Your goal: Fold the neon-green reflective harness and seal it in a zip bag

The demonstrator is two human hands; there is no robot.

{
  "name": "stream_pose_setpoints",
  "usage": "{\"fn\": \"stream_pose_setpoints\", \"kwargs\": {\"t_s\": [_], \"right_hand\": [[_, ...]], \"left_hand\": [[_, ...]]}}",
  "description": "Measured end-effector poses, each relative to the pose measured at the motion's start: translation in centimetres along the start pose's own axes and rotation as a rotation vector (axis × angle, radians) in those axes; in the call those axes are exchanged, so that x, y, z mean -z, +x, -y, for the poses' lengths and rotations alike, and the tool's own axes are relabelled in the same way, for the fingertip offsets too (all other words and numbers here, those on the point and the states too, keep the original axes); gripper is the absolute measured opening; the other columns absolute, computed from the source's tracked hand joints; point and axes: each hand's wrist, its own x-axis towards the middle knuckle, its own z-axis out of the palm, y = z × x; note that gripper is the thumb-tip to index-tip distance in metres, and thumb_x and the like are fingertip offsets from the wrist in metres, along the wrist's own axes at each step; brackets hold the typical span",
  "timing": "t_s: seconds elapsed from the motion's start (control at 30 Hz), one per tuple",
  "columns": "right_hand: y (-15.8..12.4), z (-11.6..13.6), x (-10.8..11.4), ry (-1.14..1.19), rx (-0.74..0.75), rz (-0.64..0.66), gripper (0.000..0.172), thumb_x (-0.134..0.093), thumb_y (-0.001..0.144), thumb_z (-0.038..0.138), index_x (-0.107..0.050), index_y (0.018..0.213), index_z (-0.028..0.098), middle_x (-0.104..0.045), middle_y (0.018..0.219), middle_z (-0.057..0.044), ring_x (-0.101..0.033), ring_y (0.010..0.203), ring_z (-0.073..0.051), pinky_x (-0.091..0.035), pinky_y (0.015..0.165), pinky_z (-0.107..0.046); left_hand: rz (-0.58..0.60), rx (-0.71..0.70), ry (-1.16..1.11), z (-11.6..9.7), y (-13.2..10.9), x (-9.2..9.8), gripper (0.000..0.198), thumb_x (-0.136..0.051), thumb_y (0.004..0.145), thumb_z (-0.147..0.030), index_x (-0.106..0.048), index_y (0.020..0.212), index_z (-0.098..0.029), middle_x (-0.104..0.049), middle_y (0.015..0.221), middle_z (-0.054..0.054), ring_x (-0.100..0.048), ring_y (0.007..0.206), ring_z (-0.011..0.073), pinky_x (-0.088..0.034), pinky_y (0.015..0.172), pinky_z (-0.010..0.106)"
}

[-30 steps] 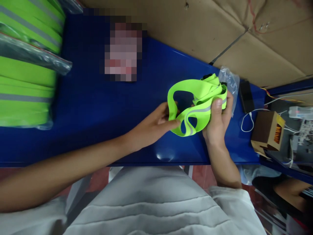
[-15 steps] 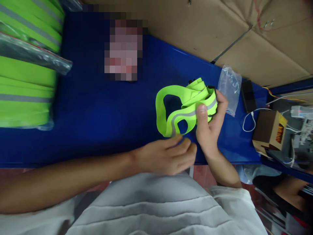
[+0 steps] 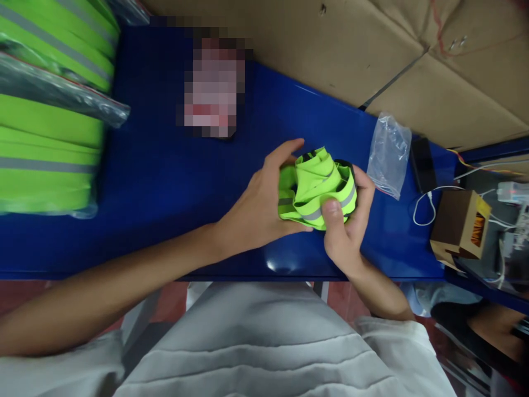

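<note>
Lime strap (image 3: 316, 182) with grey stripe, gathered into a loose bundle between two hands over the blue table (image 3: 165, 165), near its front edge; whether its underside touches the tabletop cannot be told from here. The right hand (image 3: 345, 240) grips the bundle, thumb pressed flat across the front layer, fingers curled round the right end. The left hand (image 3: 256, 201) is spread wide in a C about the left end, one digit raised above the folds and the rest passing below; how firmly it presses cannot be told. The step appears to be one of compacting. To do it well, the right thumb should pin the layers while the left palm pushes the slack loops inward, since such soft webbing will probably spring open if both hands ease at once. The edges are best aligned, without twists, and the black fittings (image 3: 309, 156) tucked where they will not snag. A clear bag (image 3: 389, 157) lies flat to the right, well apart from the bundle.
</note>
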Motion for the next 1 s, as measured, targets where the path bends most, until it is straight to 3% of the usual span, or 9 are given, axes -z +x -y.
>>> {"fn": "stream_pose_setpoints", "kwargs": {"t_s": [0.07,0.17,0.3,0.4,0.47,0.57,0.77,0.87,1.0], "right_hand": [[0.2,-0.2,0.3,-0.001,0.019,-0.004,0.049,-0.057,0.098,0.054,-0.047,0.142,0.033,-0.058,0.134,-0.008,-0.060,0.125,-0.031,-0.054,0.106,-0.052],[0.7,-0.4,0.7,0.001,-0.017,-0.014,0.047,-0.057,0.098,0.054,-0.051,0.139,0.031,-0.061,0.131,-0.008,-0.061,0.126,-0.032,-0.053,0.107,-0.054],[1.2,-1.2,1.0,0.049,-0.087,-0.022,0.050,-0.058,0.097,0.058,-0.053,0.139,0.032,-0.063,0.134,-0.008,-0.062,0.127,-0.032,-0.054,0.107,-0.052],[1.0,-2.0,1.0,0.182,-0.204,0.041,0.046,-0.052,0.100,0.061,-0.054,0.137,0.033,-0.068,0.126,-0.005,-0.069,0.117,-0.028,-0.060,0.098,-0.047],[0.9,-2.4,1.0,0.273,-0.306,0.096,0.045,-0.046,0.102,0.062,-0.057,0.133,0.032,-0.071,0.121,-0.004,-0.071,0.114,-0.027,-0.062,0.092,-0.044],[1.2,-2.5,1.1,0.376,-0.393,0.125,0.048,-0.042,0.102,0.066,-0.061,0.128,0.030,-0.073,0.123,-0.004,-0.069,0.122,-0.027,-0.061,0.095,-0.044],[2.7,-1.6,1.6,0.509,-0.510,0.229,0.051,-0.043,0.100,0.068,-0.067,0.122,0.028,-0.077,0.118,-0.003,-0.065,0.131,-0.026,-0.057,0.107,-0.048],[3.4,-1.7,1.6,0.543,-0.578,0.272,0.052,-0.044,0.100,0.067,-0.070,0.117,0.026,-0.078,0.116,-0.004,-0.063,0.133,-0.027,-0.056,0.108,-0.049],[3.6,-2.3,1.6,0.619,-0.703,0.222,0.053,-0.057,0.092,0.069,-0.073,0.112,0.023,-0.079,0.115,-0.005,-0.065,0.130,-0.031,-0.059,0.105,-0.051]], "left_hand": [[0.081,0.110,-0.060,-0.1,0.3,0.2,0.093,-0.081,0.081,-0.052,-0.027,0.152,-0.027,-0.056,0.145,0.012,-0.061,0.125,0.0316,-0.045,0.112,0.051],[0.092,0.208,0.057,-0.7,0.6,1.0,0.069,-0.076,0.084,-0.045,-0.045,0.141,-0.021,-0.068,0.125,0.009,-0.065,0.113,0.0318,-0.042,0.110,0.051],[0.162,0.228,0.220,-0.9,0.7,1.5,0.068,-0.077,0.083,-0.046,-0.051,0.139,-0.016,-0.069,0.122,0.012,-0.063,0.111,0.0350,-0.040,0.106,0.055],[0.278,0.226,0.253,-0.6,0.7,1.2,0.043,-0.072,0.086,-0.051,-0.066,0.111,-0.017,-0.069,0.109,0.011,-0.063,0.105,0.0338,-0.046,0.097,0.051],[0.246,0.199,0.220,-0.3,0.7,1.1,0.034,-0.073,0.085,-0.048,-0.068,0.098,-0.017,-0.065,0.114,0.013,-0.060,0.110,0.0331,-0.048,0.095,0.047],[0.219,0.167,0.067,0.0,0.6,1.1,0.032,-0.073,0.087,-0.043,-0.067,0.106,-0.017,-0.062,0.127,0.012,-0.060,0.117,0.0296,-0.049,0.096,0.038],[0.378,0.342,-0.092,0.1,0.7,1.2,0.035,-0.072,0.089,-0.051,-0.064,0.099,-0.019,-0.073,0.092,0.001,-0.067,0.080,0.0200,-0.046,0.071,0.027],[0.361,0.352,-0.102,-0.1,0.9,1.3,0.037,-0.072,0.089,-0.051,-0.065,0.106,-0.019,-0.074,0.096,0.001,-0.068,0.082,0.0203,-0.046,0.071,0.026],[0.343,0.346,-0.266,-0.6,1.0,1.5,0.043,-0.074,0.089,-0.048,-0.062,0.119,-0.020,-0.073,0.102,0.000,-0.068,0.088,0.0196,-0.050,0.072,0.024]]}}
